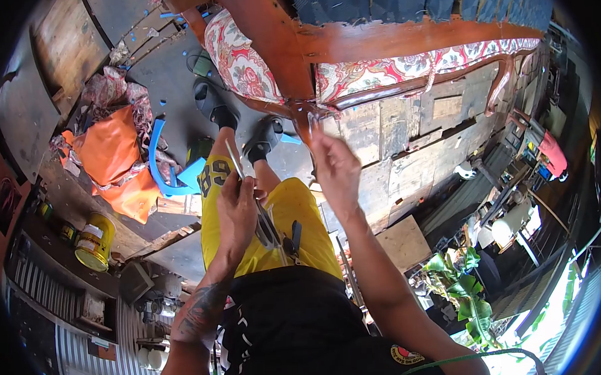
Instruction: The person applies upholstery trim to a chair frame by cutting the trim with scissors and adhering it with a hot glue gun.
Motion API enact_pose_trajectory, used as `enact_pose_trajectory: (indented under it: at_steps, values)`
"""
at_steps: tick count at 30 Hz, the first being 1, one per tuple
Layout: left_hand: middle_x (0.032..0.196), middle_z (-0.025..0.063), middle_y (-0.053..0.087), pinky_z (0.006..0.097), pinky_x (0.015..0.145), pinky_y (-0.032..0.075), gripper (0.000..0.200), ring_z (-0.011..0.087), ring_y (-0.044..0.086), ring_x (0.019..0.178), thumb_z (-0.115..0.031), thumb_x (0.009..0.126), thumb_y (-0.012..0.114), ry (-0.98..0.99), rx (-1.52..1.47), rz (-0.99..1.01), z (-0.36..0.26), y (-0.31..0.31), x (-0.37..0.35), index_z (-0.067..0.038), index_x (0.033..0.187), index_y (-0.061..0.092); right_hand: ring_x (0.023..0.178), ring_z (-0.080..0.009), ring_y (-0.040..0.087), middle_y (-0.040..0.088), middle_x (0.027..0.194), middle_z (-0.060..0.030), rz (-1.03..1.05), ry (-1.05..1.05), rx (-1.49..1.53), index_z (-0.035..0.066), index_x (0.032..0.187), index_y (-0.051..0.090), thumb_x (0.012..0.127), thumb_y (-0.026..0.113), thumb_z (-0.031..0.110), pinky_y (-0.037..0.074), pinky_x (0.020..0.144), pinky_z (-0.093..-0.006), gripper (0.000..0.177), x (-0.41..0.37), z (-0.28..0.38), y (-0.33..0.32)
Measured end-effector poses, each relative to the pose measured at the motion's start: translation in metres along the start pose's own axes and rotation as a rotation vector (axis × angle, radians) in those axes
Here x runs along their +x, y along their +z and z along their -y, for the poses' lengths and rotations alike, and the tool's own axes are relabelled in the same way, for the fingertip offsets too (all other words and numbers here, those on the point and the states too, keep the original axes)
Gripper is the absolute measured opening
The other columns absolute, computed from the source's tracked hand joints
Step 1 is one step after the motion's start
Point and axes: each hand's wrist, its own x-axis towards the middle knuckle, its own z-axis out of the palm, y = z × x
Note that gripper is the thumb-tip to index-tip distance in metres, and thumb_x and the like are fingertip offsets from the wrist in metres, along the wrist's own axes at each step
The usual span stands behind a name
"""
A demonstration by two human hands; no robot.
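My left hand is closed around a thin metal tool, whose narrow shaft points up and away from me. Scissors-like metal loops show just beside that hand, over the yellow shorts. My right hand is raised near the wooden leg of the upholstered chair frame, its fingers pinched together and blurred. A small pale thing sticks up at its fingertips, too unclear to name. Red and white floral fabric covers parts of the frame.
Orange material and patterned cloth lie on the floor at the left, beside a curved blue strip. A yellow bucket stands lower left. My feet in dark sandals are by the chair. Plants show lower right.
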Motion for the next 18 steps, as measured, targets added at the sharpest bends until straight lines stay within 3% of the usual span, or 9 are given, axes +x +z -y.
enact_pose_trajectory:
  at_steps: [1, 3, 4, 7, 9, 12, 15, 16, 18]
  values:
    - [0.098, 0.0075, 0.067, 0.0289, 0.074, 0.058, 0.033, 0.0155, 0.071, 0.086, -0.019, 0.107, 0.059, 0.013, 0.001, 0.003, 0.002, 0.003, -0.005, 0.005, 0.13, 0.058, 0.08, -0.0074, 0.067, 0.077, 0.106, -0.0069, 0.148, 0.088, -0.037, 0.004, 0.127, 0.073, 0.104, 0.068, 0.017, 0.054, 0.067, -0.0221, 0.027, -0.017, -0.01, -0.002]
    - [0.097, 0.0088, 0.068, 0.0293, 0.075, 0.058, 0.037, 0.0161, 0.072, 0.09, -0.02, 0.107, 0.061, 0.1, -0.122, -0.071, 0.006, 0.012, -0.018, 0.007, 0.131, 0.057, 0.089, -0.0095, 0.069, 0.077, 0.109, -0.0081, 0.417, 0.189, 0.076, 0.004, 0.128, 0.072, 0.105, 0.065, 0.018, 0.055, 0.075, -0.0234, 0.028, -0.05, -0.004, -0.006]
    - [0.097, 0.0085, 0.069, 0.028, 0.077, 0.057, 0.041, 0.0159, 0.072, 0.093, -0.021, 0.106, 0.062, 0.093, -0.131, -0.047, 0.007, 0.013, -0.024, 0.006, 0.136, 0.054, 0.095, -0.0132, 0.071, 0.077, 0.11, -0.0086, 0.597, 0.27, -0.006, 0.003, 0.127, 0.073, 0.106, 0.064, 0.018, 0.056, 0.08, -0.0271, 0.027, -0.058, 0.011, -0.016]
    - [0.099, 0.0083, 0.07, 0.0274, 0.081, 0.055, 0.043, 0.0162, 0.072, 0.095, -0.021, 0.107, 0.063, 0.107, -0.093, -0.088, 0.008, 0.023, -0.047, 0.005, 0.139, 0.052, 0.083, -0.0203, 0.073, 0.074, 0.097, -0.0157, 0.538, -0.049, 0.101, 0.0, 0.116, 0.074, 0.101, 0.066, 0.011, 0.056, 0.071, -0.0316, 0.02, -0.099, 0.008, -0.023]
    - [0.103, 0.0094, 0.071, 0.0275, 0.084, 0.054, 0.044, 0.0161, 0.071, 0.098, -0.022, 0.106, 0.064, 0.124, -0.095, -0.055, 0.009, 0.027, -0.062, 0.005, 0.139, 0.052, 0.086, -0.0234, 0.074, 0.074, 0.098, -0.0157, 0.525, 0.013, 0.153, -0.001, 0.114, 0.074, 0.101, 0.065, 0.008, 0.057, 0.073, -0.0334, 0.018, -0.113, 0.017, -0.041]
    - [0.117, 0.0116, 0.07, 0.0296, 0.095, 0.052, 0.04, 0.0172, 0.067, 0.11, -0.019, 0.109, 0.059, 0.224, -0.178, 0.188, 0.004, 0.037, -0.087, 0.003, 0.142, 0.052, 0.093, -0.0155, 0.07, 0.072, 0.107, -0.0094, 0.558, 0.08, 0.166, 0.001, 0.122, 0.071, 0.1, 0.069, 0.008, 0.056, 0.081, -0.029, 0.024, -0.128, 0.012, -0.065]
    - [0.119, 0.009, 0.069, 0.0308, 0.101, 0.051, 0.037, 0.017, 0.065, 0.114, -0.018, 0.111, 0.055, 0.305, -0.14, 0.367, -0.006, 0.045, -0.113, 0.001, 0.143, 0.052, 0.092, -0.0157, 0.072, 0.075, 0.104, -0.0082, 0.484, 0.136, 0.366, 0.001, 0.12, 0.072, 0.095, 0.076, 0.008, 0.059, 0.075, -0.0286, 0.026, -0.137, 0.024, -0.086]
    - [0.119, 0.009, 0.069, 0.0308, 0.101, 0.051, 0.037, 0.017, 0.065, 0.114, -0.018, 0.111, 0.055, 0.343, -0.118, 0.37, -0.012, 0.049, -0.118, 0.001, 0.143, 0.052, 0.089, -0.0107, 0.069, 0.074, 0.101, -0.0057, 0.468, 0.04, 0.402, 0.0, 0.121, 0.071, 0.095, 0.076, 0.006, 0.057, 0.073, -0.026, 0.027, -0.137, 0.019, -0.091]
    - [0.123, 0.0094, 0.07, 0.0311, 0.102, 0.051, 0.037, 0.0164, 0.064, 0.117, -0.017, 0.112, 0.052, 0.434, -0.093, 0.49, -0.022, 0.058, -0.131, 0.001, 0.145, 0.051, 0.087, -0.0096, 0.069, 0.073, 0.1, -0.0051, 0.457, 0.031, 0.456, 0.0, 0.121, 0.072, 0.096, 0.075, 0.006, 0.056, 0.072, -0.0254, 0.026, -0.141, 0.034, -0.109]
